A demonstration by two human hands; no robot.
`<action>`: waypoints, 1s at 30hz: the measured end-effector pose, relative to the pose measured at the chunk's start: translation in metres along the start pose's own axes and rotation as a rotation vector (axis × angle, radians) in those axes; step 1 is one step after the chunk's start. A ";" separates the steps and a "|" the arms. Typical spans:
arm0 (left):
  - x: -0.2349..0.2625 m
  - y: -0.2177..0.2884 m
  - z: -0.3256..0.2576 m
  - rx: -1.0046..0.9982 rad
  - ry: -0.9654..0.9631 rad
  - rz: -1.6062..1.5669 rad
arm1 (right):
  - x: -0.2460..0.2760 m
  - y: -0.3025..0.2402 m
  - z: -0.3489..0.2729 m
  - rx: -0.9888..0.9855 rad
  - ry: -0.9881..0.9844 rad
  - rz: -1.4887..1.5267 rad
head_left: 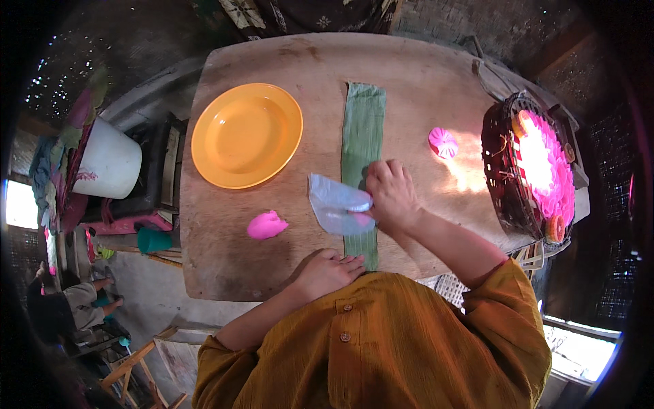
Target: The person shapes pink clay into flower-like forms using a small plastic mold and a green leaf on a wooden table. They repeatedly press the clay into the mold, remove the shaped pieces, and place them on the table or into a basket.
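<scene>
Shirt [381, 341]: mustard, buttoned, lowest in view, right below the leaf's near end.
Left hand [328, 270]: lies flat and loose on the counter, fingers together and holding nothing, fingertips touching the near end of the leaf.
Right hand [390, 194]: fingers closed on one edge of the plastic sheet, pressing it down over the leaf; a bit of pink shows beneath the sheet at the fingertips.
Plastic sheet [337, 204]: clear, bluish, crumpled; it lies partly on the leaf and spreads off its left side.
Leaf [362, 146]: long green strip, flat on the counter, running from the far middle toward the person; landmark for everything else.
Pink lump [266, 225]: soft dough-like piece on the counter, left of the leaf, apart from it.
Plate [246, 135]: orange, round, left of the leaf's far half, near it but not touching.
Pink disc [443, 142]: small, ridged, right of the leaf, apart.
Basket [528, 167]: dark woven tray with bright pink pieces inside, far right of the leaf at the counter's edge.
Counter [286, 68]: worn wooden board.
</scene>
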State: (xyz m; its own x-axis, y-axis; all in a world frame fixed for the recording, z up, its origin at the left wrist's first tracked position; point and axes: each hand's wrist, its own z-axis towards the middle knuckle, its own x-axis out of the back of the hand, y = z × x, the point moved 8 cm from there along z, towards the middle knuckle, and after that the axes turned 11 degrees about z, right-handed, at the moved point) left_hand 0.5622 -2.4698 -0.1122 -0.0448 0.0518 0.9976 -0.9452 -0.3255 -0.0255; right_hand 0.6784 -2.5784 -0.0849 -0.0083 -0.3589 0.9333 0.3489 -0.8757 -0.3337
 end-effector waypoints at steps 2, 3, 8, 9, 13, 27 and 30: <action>-0.014 0.004 -0.003 -0.061 -0.072 0.095 | -0.002 0.014 0.018 -0.040 -0.014 -0.029; -0.020 0.007 -0.005 -0.104 -0.080 0.193 | -0.001 0.022 0.027 -0.071 -0.027 -0.022; -0.054 0.016 -0.019 -0.180 0.069 0.844 | 0.005 0.052 0.074 -0.173 -0.063 -0.132; -0.062 0.016 -0.020 -0.184 0.111 0.987 | 0.005 0.061 0.083 -0.212 -0.102 -0.134; -0.067 0.024 -0.018 -0.246 0.299 0.791 | 0.011 0.094 0.113 -0.325 -0.123 -0.189; 0.004 -0.037 -0.009 0.469 0.149 -0.413 | 0.027 0.075 0.080 -0.296 0.060 0.756; 0.007 -0.077 -0.029 0.876 0.436 -1.074 | 0.048 0.043 0.031 -0.156 0.202 1.030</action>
State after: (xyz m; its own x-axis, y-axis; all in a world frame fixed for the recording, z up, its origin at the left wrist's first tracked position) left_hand 0.6250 -2.4169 -0.1051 0.3000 0.8623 0.4079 -0.0954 -0.3983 0.9123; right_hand 0.7218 -2.6232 -0.0504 0.0624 -0.9858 0.1561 0.1517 -0.1453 -0.9777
